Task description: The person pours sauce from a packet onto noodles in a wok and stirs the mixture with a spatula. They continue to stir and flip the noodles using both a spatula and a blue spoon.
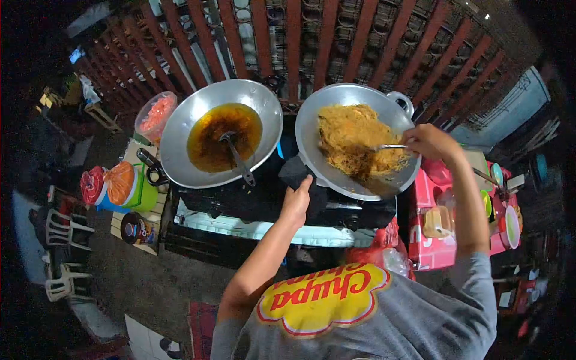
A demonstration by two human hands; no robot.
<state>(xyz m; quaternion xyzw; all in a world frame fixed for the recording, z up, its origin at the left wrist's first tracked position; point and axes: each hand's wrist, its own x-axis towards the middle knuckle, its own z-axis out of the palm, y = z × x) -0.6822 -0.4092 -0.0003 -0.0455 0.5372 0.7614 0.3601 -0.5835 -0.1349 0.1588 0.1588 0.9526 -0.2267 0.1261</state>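
Thin brown noodles (351,129) are heaped in the right-hand wok (309,120), with a darker patch at their lower side. My right hand (433,142), closed over the wok's right rim, grips a metal-handled cooking utensil (391,146). Its far end is blurred and partly buried in the noodles. At the near left of this wok, my left hand (298,199) is closed on a dark cloth (294,173) pressed against the wok's side by its handle. The other wok (174,141) holds brown oil (210,135), with a dark slotted spatula (240,162) leaning in it.
Both woks sit on a black stove (204,201). Left of it are a tub of pink-orange food (157,115), a green container (143,195) and a jar (131,229). A pink-covered table (423,255) with bowls stands right. Red-brown slats (294,48) rise behind.
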